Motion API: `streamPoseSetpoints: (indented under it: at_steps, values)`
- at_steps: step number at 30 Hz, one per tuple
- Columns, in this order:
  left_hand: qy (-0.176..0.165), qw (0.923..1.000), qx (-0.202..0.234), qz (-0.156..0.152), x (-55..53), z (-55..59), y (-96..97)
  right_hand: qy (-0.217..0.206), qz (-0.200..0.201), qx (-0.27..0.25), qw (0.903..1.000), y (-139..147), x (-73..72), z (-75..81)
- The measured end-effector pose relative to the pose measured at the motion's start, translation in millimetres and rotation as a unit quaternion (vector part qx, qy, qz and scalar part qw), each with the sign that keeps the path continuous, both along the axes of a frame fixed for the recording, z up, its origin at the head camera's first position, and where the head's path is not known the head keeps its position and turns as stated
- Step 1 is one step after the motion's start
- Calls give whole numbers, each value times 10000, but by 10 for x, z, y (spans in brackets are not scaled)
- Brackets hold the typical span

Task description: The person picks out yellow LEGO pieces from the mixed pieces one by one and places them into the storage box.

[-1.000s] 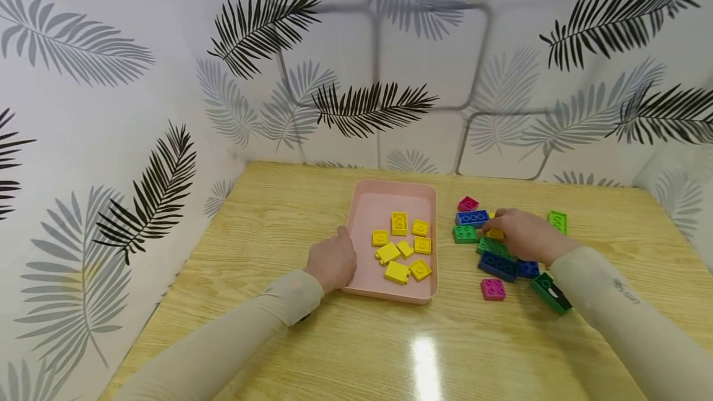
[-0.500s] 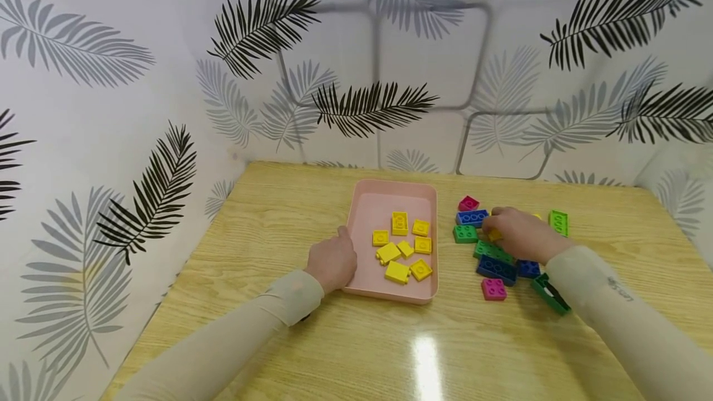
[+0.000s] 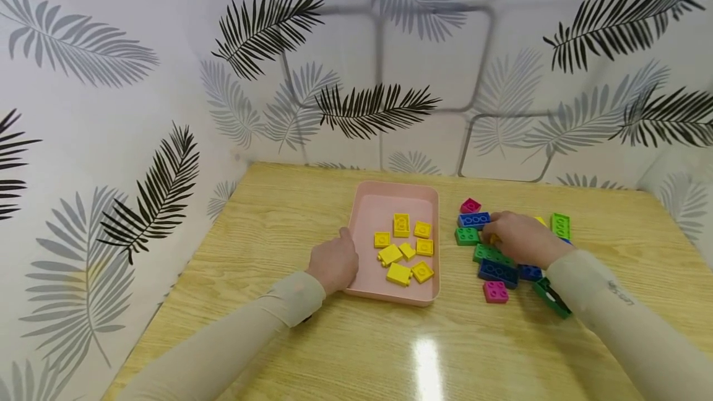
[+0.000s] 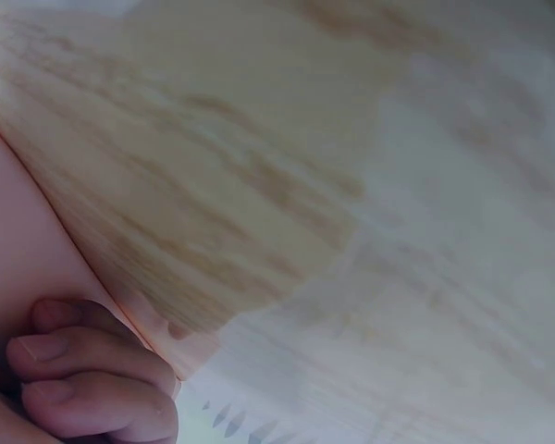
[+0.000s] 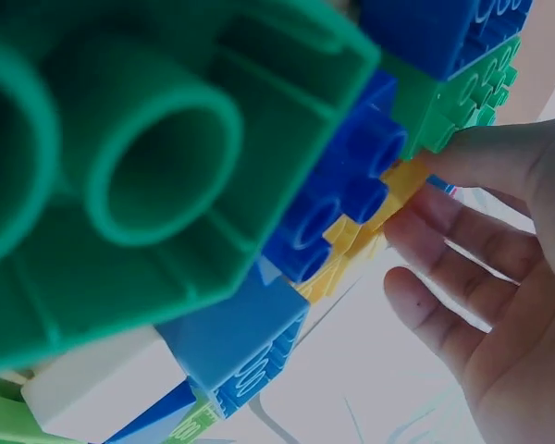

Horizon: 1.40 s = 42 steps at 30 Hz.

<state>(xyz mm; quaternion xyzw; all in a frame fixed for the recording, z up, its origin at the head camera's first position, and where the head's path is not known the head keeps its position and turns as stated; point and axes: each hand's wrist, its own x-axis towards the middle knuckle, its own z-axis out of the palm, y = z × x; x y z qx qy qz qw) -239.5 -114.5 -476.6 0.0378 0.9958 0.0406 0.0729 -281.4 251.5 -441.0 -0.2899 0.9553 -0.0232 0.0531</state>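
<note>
My left hand (image 3: 334,262) holds the left edge of a pink tray (image 3: 367,209), in which several yellow bricks (image 3: 399,274) lie. In the left wrist view its fingers (image 4: 102,398) are curled beside the tray's pink side (image 4: 23,240). Over at the brick pile, my right hand (image 3: 523,237) pinches a yellow brick (image 5: 405,190) between thumb and fingers; the head view shows only a sliver of it. Touching or close around that hand are a green brick (image 3: 466,236), a blue brick (image 3: 474,220) and a long green brick (image 3: 492,255).
A navy brick (image 3: 498,272), a pink brick (image 3: 496,292) and a larger green piece (image 3: 551,297) lie nearer the front. A light green brick (image 3: 561,226) and a crimson brick (image 3: 470,205) lie farther back. A patterned wall (image 3: 334,159) backs the wooden table (image 3: 345,351).
My right hand has shifted slightly within the pile, and the yellow brick at its fingertips is more covered. The long green and navy bricks were nudged a little leftward. My left hand stays put.
</note>
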Motion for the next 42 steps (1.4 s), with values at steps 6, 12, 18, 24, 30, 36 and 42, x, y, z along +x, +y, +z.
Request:
streamPoseSetpoints:
  at_steps: [6, 12, 18, 24, 30, 36, 42]
  values:
    - [16, 10000, -13, -27, -6, 21, 8, 161, -50, -230, 9996, 7, 6, 7]
    - [40, 10000, 3, -18, -5, 21, 5, 259, -3, -293, 9992, -10, 10, 31]
    - [69, 10000, 1, -33, -1, 27, 3, 631, 165, -463, 9968, -144, 89, 215]
    - [54, 10000, -15, 20, 2, 47, 0, 833, 412, -555, 9941, -515, 165, 386]
    - [-20, 10000, -10, 56, 2, 36, 13, 471, 614, -684, 9947, -917, 166, 372]
    - [-35, 10000, -51, 0, 0, 27, 0, 182, 1004, -741, 9920, -1216, 96, 310]
    - [-80, 10000, -31, -30, 5, 46, -14, -296, 958, -707, 9924, -1399, 48, 224]
